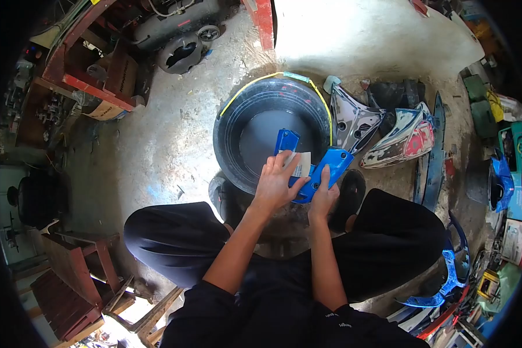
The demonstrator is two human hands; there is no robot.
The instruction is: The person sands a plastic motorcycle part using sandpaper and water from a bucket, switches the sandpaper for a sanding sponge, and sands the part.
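My right hand (323, 197) grips the near end of a blue plastic panel (334, 164), thumb lying along its top face. The panel looks U-shaped, its other arm reaching over the bucket, and dark holes show near its ends. Between the fingers of my left hand (274, 181) is a pale folded piece of sandpaper (302, 165), held against the panel's inner part. Below both hands stands a black bucket (229, 148) with a yellow handle, its rim just under the panel. Some of the panel is hidden behind my fingers.
Right of the bucket lie a grey-and-white fairing (354, 119) and a partly stripped red-and-white fairing (409, 139). A long dark panel (432, 156) lies beyond them. At left are a red metal frame (93, 87) and a wooden stool (78, 261). A blue trim piece (446, 281) sits lower right.
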